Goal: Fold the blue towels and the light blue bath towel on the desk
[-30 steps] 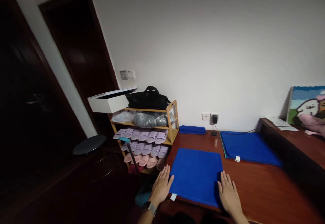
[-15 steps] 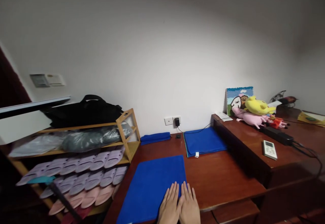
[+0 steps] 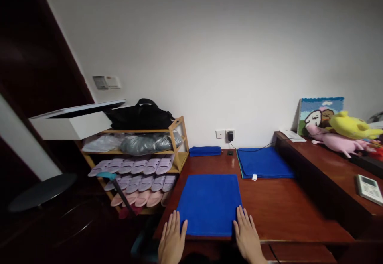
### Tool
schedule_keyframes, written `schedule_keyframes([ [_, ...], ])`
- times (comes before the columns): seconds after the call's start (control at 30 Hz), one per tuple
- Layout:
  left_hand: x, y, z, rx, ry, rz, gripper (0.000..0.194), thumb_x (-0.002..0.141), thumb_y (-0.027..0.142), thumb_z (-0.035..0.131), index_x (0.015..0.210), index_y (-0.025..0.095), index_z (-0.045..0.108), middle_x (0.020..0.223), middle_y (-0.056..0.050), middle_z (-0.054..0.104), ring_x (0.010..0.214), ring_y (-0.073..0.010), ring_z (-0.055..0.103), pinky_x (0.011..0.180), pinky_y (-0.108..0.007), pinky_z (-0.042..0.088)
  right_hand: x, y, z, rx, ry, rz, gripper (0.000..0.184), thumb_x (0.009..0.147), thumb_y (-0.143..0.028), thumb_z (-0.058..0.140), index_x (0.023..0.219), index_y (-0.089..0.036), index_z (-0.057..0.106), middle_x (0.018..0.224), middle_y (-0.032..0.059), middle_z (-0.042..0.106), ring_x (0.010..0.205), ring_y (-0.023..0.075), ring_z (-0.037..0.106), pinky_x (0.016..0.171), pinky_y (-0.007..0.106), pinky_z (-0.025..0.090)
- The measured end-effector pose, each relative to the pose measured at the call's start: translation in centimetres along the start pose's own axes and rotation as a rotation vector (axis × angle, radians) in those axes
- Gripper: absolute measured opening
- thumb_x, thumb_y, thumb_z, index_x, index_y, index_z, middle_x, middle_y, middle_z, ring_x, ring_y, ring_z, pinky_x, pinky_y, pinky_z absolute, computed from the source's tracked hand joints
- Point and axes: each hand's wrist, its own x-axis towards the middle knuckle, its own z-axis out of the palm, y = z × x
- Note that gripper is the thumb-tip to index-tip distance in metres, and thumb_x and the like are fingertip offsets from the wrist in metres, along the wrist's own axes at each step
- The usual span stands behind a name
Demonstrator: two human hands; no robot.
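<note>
A blue cloth (image 3: 211, 204) lies flat near the front edge of the brown desk (image 3: 281, 208). At its front left corner is my left hand (image 3: 172, 236), open, fingers stretched out and thumb apart. My right hand (image 3: 247, 232) rests by the front right edge of the cloth, also open, with its fingertips on or beside the border. Neither hand grasps anything. Farther back sits a folded blue cloth (image 3: 265, 163) with a white tag. Against the wall is a narrow folded blue cloth (image 3: 205, 151).
Left of the desk stands a wooden shoe rack (image 3: 178, 146) with several slippers and a black bag (image 3: 140, 115) on top. On the raised right part are plush toys (image 3: 335, 138), a picture (image 3: 321, 114) and a remote control (image 3: 370, 189). A black plug (image 3: 230, 136) sits in the wall socket.
My hands were side by side at the cloth's front right and are now apart, the left one at the opposite corner. The view has turned left.
</note>
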Motion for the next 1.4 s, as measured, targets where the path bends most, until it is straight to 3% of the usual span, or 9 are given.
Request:
schedule_keyframes([
  [0.13,-1.7,-0.3,-1.8,-0.120,0.137,-0.101,0.068,0.104,0.045,0.032,0.163,0.015,0.019,0.159,-0.014,0.044,0.146,-0.0304,0.043,0.117,-0.052,0.043,1.6,-0.3,-2.3,-0.037,-0.023,0.027,0.065,0.104,-0.045,0.016,0.160,-0.013,0.027,0.167,0.0045,0.022,0.155,0.0231,0.020,0.127,0.044,0.021],
  [0.27,-2.4,7.1,-5.2,-0.248,0.160,-0.049,0.066,0.106,0.035,0.032,0.165,0.025,0.002,0.166,-0.008,0.032,0.151,-0.0267,0.035,0.119,-0.051,0.041,4.4,-1.1,-4.2,-0.105,-0.071,0.034,0.064,0.104,-0.039,0.015,0.161,-0.011,0.022,0.168,0.0048,0.018,0.157,0.0219,0.014,0.128,0.041,0.014],
  [0.47,2.3,20.8,-6.6,-0.414,-0.256,0.307,0.062,0.108,0.047,0.029,0.164,0.027,0.012,0.168,-0.002,0.023,0.154,-0.0223,0.025,0.126,-0.045,0.031,5.5,-0.2,-2.9,-0.143,-0.157,-0.005,0.063,0.101,-0.035,0.024,0.160,-0.014,0.025,0.169,0.0062,0.017,0.157,0.0250,0.013,0.128,0.046,0.012],
  [0.63,8.6,23.2,-4.0,-0.403,-0.489,0.262,0.065,0.108,0.053,0.012,0.161,0.017,0.027,0.166,-0.007,0.027,0.154,-0.0218,0.024,0.128,-0.048,0.026,5.6,0.3,-1.9,-0.127,-0.151,-0.046,0.064,0.097,-0.026,0.031,0.161,-0.021,0.026,0.169,0.0039,0.016,0.157,0.0254,0.011,0.127,0.049,0.012],
  [0.83,9.9,17.8,-1.5,-0.274,-0.478,0.267,0.066,0.107,0.057,0.016,0.161,0.021,0.027,0.166,-0.004,0.026,0.155,-0.0224,0.023,0.128,-0.048,0.022,6.2,0.2,-1.4,-0.006,-0.074,0.017,0.062,0.102,-0.035,0.020,0.159,-0.012,0.029,0.167,0.0069,0.021,0.157,0.0244,0.014,0.128,0.046,0.010],
  [1.07,9.9,7.8,0.2,-0.200,-0.418,0.153,0.065,0.105,0.056,0.023,0.161,0.022,0.030,0.166,-0.003,0.029,0.154,-0.0222,0.025,0.127,-0.047,0.024,6.1,-0.1,-1.8,-0.025,-0.114,0.051,0.064,0.102,-0.037,0.017,0.160,-0.010,0.023,0.168,0.0044,0.019,0.157,0.0227,0.015,0.128,0.044,0.012],
  [1.17,10.3,1.6,-0.2,-0.180,-0.384,0.012,0.065,0.104,0.049,0.025,0.157,0.014,0.038,0.162,-0.010,0.038,0.152,-0.0254,0.032,0.125,-0.049,0.028,5.5,0.3,-1.6,-0.030,-0.107,0.050,0.065,0.102,-0.039,0.019,0.160,-0.011,0.025,0.168,0.0047,0.020,0.156,0.0228,0.016,0.128,0.045,0.012],
  [1.3,8.9,-7.6,-1.8,-0.178,0.004,-0.246,0.063,0.101,0.030,0.015,0.149,0.007,0.050,0.143,-0.019,0.062,0.142,-0.0326,0.049,0.117,-0.056,0.040,6.9,0.8,-1.9,-0.002,-0.102,0.050,0.066,0.103,-0.046,0.013,0.161,-0.015,0.024,0.168,0.0021,0.021,0.156,0.0210,0.017,0.128,0.042,0.017],
  [1.4,5.8,-8.6,-1.9,-0.206,0.278,-0.316,0.060,0.103,0.036,0.024,0.159,0.018,0.035,0.144,-0.013,0.063,0.140,-0.0334,0.051,0.113,-0.057,0.046,10.4,0.2,-2.8,-0.046,-0.081,0.038,0.066,0.103,-0.044,0.010,0.162,-0.015,0.021,0.169,0.0010,0.018,0.157,0.0194,0.013,0.128,0.040,0.014],
])
